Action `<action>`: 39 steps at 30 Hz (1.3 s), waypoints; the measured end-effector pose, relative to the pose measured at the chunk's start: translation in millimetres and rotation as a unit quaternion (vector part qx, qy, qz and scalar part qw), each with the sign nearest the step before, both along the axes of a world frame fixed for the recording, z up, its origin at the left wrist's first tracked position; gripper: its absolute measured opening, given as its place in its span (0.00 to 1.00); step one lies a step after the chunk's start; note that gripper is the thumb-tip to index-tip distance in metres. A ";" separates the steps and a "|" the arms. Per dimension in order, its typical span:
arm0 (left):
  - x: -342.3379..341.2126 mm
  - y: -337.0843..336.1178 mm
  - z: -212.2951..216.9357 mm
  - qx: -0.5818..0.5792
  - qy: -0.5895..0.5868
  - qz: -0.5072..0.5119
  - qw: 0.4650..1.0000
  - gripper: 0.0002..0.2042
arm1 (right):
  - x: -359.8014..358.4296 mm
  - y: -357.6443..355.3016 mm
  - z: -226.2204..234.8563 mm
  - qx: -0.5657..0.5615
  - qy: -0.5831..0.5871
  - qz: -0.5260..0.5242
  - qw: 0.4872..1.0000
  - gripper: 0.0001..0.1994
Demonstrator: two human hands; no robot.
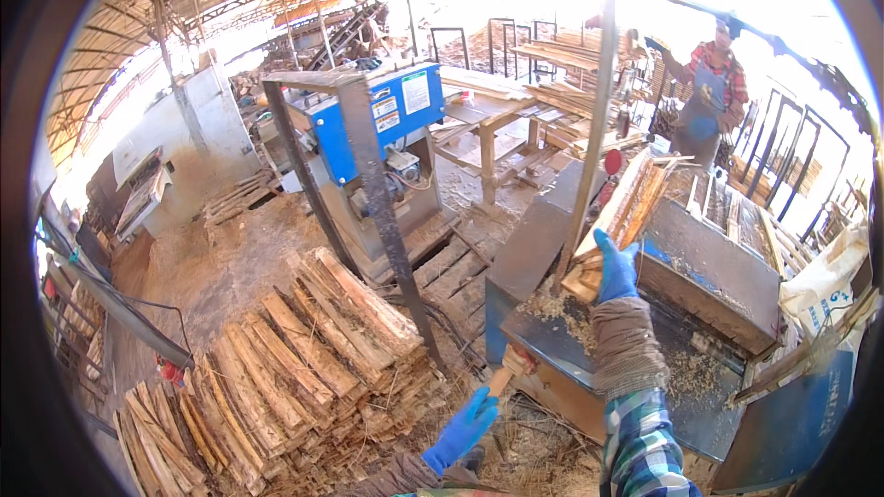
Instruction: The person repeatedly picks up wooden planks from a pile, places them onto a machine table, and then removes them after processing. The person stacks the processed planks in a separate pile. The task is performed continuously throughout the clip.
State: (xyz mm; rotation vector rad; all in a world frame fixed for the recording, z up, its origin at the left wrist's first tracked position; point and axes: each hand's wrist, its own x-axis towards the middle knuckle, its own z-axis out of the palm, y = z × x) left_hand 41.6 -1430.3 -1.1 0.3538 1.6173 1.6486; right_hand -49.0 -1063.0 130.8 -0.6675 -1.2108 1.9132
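Note:
My right hand (615, 269), in a blue glove, grips the near end of a stack of rough wooden slats (619, 212). The slats lie lengthwise on the dark metal machine (709, 267), pointing away from me. My left hand (463, 425), also gloved in blue, is lower down, between the machine and a big pile of slabs. Its fingers are closed on a short light-wood handle (500, 381) with a wider reddish-brown end (521, 359) near the machine's edge. What that end is made of is too small to tell.
A large pile of bark-edged slabs (285, 359) stands at the left. Behind it are a steel post (391, 212) and a blue control box (378, 120). An upright metal bar (594, 120) rises beside the slats. Another person (711, 97) stands beyond the machine. Sawdust (695, 373) covers its top.

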 end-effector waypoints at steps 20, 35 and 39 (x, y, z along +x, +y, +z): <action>64.5 125.5 -17.7 0.182 -0.287 -0.255 0.905 0.42 | 344.9 -247.5 -66.2 0.400 -0.338 -0.020 0.852 0.39; 113.2 95.2 -1.2 0.117 -0.310 -0.180 0.926 0.48 | 437.1 -283.2 -133.8 -0.076 -0.170 -0.096 0.978 0.30; 111.6 73.7 -21.4 0.161 -0.418 -0.214 0.868 0.50 | 453.1 -276.1 -139.7 -0.005 -0.213 -0.195 0.957 0.21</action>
